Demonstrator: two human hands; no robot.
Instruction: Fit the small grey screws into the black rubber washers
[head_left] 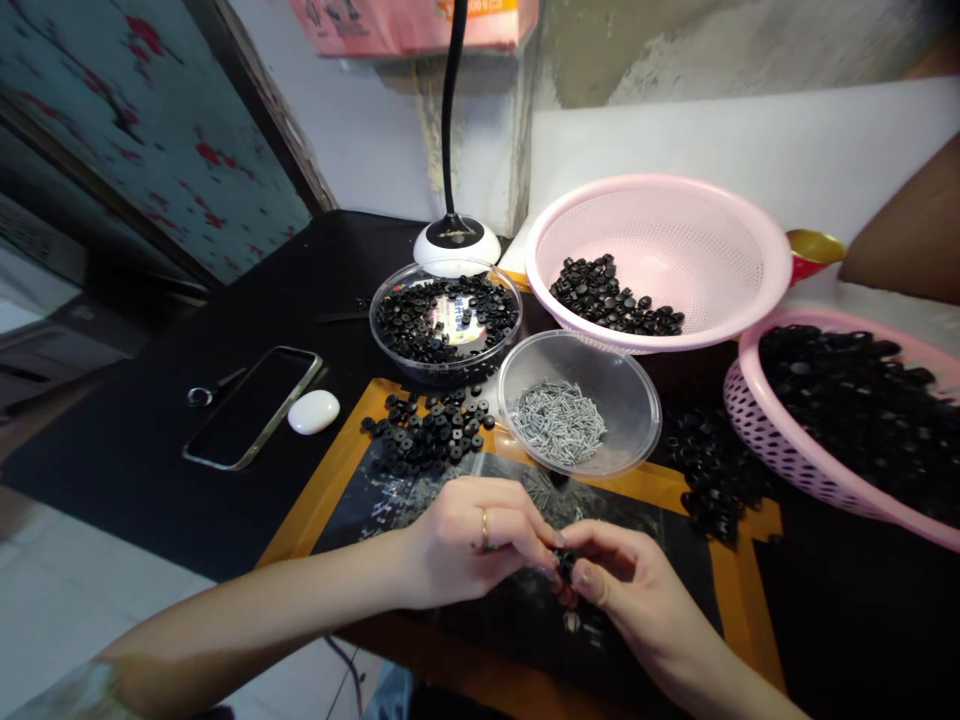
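The baskets (660,190) are pink, the tabletop (225,300) black, the tape (307,490) orange-brown; red blossoms pattern the pale-blue panel (172,110), upper left.

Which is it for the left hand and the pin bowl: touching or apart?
Apart. The head view shows a strip of table between the left hand and the pin bowl.
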